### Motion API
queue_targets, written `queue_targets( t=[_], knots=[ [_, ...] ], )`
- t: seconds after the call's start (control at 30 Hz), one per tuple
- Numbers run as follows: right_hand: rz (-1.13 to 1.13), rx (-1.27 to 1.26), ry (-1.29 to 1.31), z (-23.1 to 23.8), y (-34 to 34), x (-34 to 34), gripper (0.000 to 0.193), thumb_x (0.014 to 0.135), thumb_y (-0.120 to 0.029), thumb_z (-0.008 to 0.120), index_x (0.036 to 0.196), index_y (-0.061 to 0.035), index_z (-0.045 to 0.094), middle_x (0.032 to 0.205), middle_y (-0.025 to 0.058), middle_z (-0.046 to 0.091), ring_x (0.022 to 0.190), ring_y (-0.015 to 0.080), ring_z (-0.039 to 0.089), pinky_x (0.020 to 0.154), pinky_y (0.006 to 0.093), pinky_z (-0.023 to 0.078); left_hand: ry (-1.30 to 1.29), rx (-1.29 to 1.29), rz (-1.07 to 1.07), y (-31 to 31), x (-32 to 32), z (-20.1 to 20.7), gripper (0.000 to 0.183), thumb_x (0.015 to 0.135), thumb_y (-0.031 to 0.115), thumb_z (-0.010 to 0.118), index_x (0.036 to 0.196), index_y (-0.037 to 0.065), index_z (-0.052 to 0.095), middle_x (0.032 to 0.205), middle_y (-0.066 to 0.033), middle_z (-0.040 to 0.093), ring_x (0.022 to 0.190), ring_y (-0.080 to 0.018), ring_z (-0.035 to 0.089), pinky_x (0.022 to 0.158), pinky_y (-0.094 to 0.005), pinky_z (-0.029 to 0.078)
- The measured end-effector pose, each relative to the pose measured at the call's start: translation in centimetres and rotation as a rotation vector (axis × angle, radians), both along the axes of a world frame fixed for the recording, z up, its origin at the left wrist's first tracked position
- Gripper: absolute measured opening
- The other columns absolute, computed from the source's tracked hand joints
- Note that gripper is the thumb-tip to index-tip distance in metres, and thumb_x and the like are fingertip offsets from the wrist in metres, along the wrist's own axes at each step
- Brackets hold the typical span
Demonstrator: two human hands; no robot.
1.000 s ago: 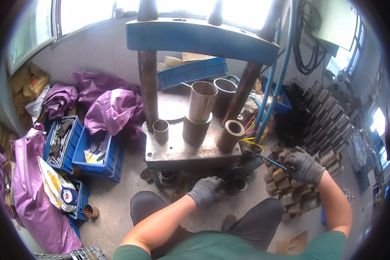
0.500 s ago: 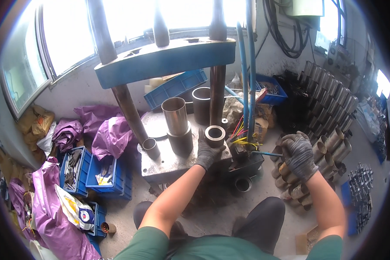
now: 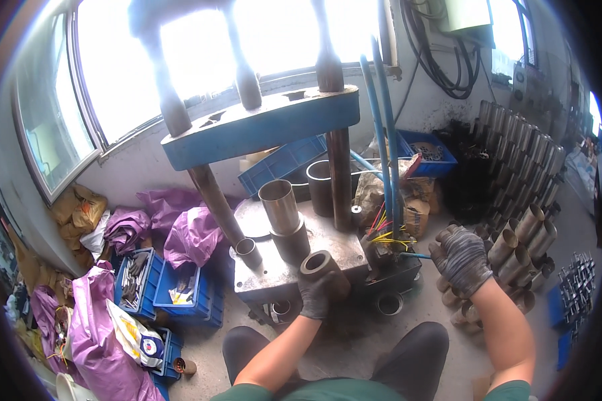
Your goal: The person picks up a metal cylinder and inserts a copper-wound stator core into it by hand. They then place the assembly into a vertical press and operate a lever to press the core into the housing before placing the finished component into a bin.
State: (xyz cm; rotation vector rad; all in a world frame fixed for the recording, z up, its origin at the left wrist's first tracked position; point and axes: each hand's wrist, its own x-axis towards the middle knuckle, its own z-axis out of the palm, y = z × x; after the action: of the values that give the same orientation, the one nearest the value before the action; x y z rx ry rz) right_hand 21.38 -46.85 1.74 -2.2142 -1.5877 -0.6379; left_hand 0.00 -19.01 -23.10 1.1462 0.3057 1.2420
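My gloved left hand (image 3: 313, 295) is wrapped round a thick-walled metal sleeve (image 3: 339, 284), tilted at the near edge of the press table (image 3: 264, 277). Behind it, a shiny thin-walled cylinder (image 3: 279, 206) stands upright on a dark round block (image 3: 289, 242). The press's blue crosspiece (image 3: 267, 139) spans above them. Off to the right, my gloved right hand (image 3: 463, 259) is closed at the end of a thin blue lever (image 3: 416, 255), which comes out beside the table. A short ring-like tube (image 3: 248, 252) sits at the table's left corner.
Blue crates (image 3: 180, 294) and purple sacks (image 3: 194, 234) crowd the left floor. Several metal tubes (image 3: 515, 254) are stacked at the right, with taller rows (image 3: 525, 154) behind. Blue hoses (image 3: 385, 134) and yellow wires (image 3: 389, 239) run beside the press's right column (image 3: 341, 180).
My left hand has taken the thick-walled sleeve from upright on the table to its near edge, tilting it. My right hand stays at the lever. The whole view has shifted.
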Motion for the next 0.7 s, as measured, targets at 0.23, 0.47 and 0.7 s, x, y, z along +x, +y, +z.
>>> queue_targets(
  t=[0.23,0.47,0.7],
  knots=[
    [0.032,0.093,0.003,0.0,-0.3,0.5,0.013,0.091,-0.018,0.07,0.095,-0.0049,0.07,0.094,0.0162,0.069,0.089,0.0377,0.068,0.078,0.05,0.056,-0.167,0.093,0.153,-0.8,-5.6,12.2,0.07,0.076,0.011,0.086,0.14,0.002,0.058,0.123,-0.01,0.069,0.114,-0.0266,0.068,0.102,-0.0411,0.056],
    [0.092,0.17,-0.073,1.2,3.2,2.7,0.023,0.095,-0.024,0.068,0.103,-0.0023,0.07,0.096,0.0214,0.069,0.091,0.0389,0.07,0.076,0.0492,0.057,-0.053,0.67,0.601,5.4,-5.5,24.0,0.074,0.074,0.018,0.09,0.138,0.003,0.055,0.124,-0.0067,0.064,0.111,-0.022,0.065,0.099,-0.0386,0.053],
    [0.039,0.132,0.074,5.8,9.0,3.7,0.076,0.1,-0.076,0.048,0.098,-0.0022,0.069,0.088,0.0205,0.071,0.084,0.0377,0.073,0.077,0.0477,0.059,-0.062,0.456,0.366,13.3,-4.6,23.6,0.056,0.08,0.005,0.087,0.128,0.001,0.06,0.113,-0.0073,0.069,0.097,-0.0205,0.071,0.081,-0.0301,0.062]
  ],
)
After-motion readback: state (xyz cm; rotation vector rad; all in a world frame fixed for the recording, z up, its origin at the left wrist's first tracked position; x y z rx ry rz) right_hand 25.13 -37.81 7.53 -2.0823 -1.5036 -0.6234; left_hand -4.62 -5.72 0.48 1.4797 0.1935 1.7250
